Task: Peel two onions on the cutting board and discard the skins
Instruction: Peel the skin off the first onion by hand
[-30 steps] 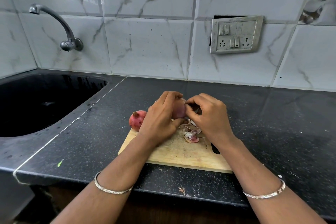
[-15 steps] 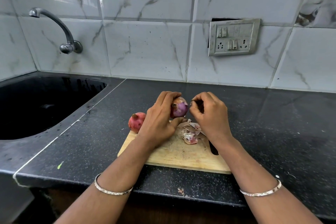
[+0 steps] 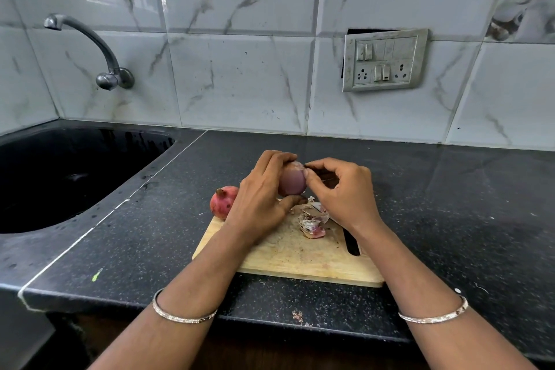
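Observation:
My left hand (image 3: 261, 198) grips a purple onion (image 3: 292, 182) held above the far end of the wooden cutting board (image 3: 288, 255). My right hand (image 3: 342, 192) pinches at the onion's top right side with thumb and fingertips. A second onion (image 3: 221, 203), red and still in its skin, stands at the board's far left corner, partly hidden by my left hand. A small heap of torn skins (image 3: 312, 221) lies on the board below my right hand.
A dark knife handle (image 3: 351, 242) lies on the board's right side, its blade under my right wrist. A black sink (image 3: 60, 171) with a wall tap (image 3: 99, 54) lies to the left. A scrap of skin (image 3: 298, 316) sits near the counter's front edge.
My right hand drew away from the onion, then came back to pinch its top. The onion turned slightly in my left hand. The camera view shifted a little.

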Action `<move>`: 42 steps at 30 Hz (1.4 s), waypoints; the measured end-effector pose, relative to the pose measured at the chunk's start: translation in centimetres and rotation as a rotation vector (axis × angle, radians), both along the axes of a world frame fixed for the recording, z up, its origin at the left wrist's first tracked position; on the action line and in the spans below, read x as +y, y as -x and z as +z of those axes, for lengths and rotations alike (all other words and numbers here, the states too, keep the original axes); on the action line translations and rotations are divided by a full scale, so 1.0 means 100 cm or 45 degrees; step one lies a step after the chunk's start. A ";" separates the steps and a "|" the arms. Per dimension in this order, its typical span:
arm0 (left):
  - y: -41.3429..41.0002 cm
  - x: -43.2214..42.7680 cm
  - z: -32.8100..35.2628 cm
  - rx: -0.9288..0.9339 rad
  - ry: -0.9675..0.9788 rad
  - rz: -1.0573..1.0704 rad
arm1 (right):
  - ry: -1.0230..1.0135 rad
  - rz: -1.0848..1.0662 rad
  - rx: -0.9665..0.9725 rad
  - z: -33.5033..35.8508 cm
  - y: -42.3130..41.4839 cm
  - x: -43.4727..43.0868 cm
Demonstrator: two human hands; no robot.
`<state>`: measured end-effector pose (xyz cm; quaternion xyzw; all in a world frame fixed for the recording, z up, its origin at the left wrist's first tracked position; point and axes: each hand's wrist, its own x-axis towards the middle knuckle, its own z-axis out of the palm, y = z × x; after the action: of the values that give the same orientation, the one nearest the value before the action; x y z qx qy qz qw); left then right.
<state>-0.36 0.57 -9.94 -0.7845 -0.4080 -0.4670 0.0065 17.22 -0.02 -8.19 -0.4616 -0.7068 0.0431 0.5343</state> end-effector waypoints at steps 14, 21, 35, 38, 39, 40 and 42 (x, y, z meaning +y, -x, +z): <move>0.001 0.000 0.000 0.000 -0.001 -0.010 | 0.093 0.103 0.151 0.000 -0.002 0.000; 0.001 0.000 -0.001 0.024 0.002 -0.016 | -0.004 0.000 0.047 -0.001 0.001 0.000; 0.000 0.001 -0.001 -0.014 0.020 -0.044 | 0.026 -0.003 0.075 -0.001 0.001 0.002; 0.000 0.000 -0.001 -0.022 0.034 -0.056 | 0.033 -0.034 0.081 -0.001 0.000 0.003; 0.000 0.000 -0.001 -0.023 0.039 -0.064 | 0.038 -0.047 0.085 -0.001 0.000 0.004; 0.000 0.000 -0.002 -0.022 0.042 -0.075 | 0.045 -0.061 0.086 -0.001 -0.001 0.004; 0.000 -0.001 -0.002 -0.024 0.049 -0.094 | 0.060 -0.082 0.098 -0.002 -0.001 0.005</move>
<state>-0.32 0.50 -10.09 -0.7946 -0.3878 -0.4663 -0.0295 17.32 0.47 -8.35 -0.4946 -0.6694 0.0604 0.5511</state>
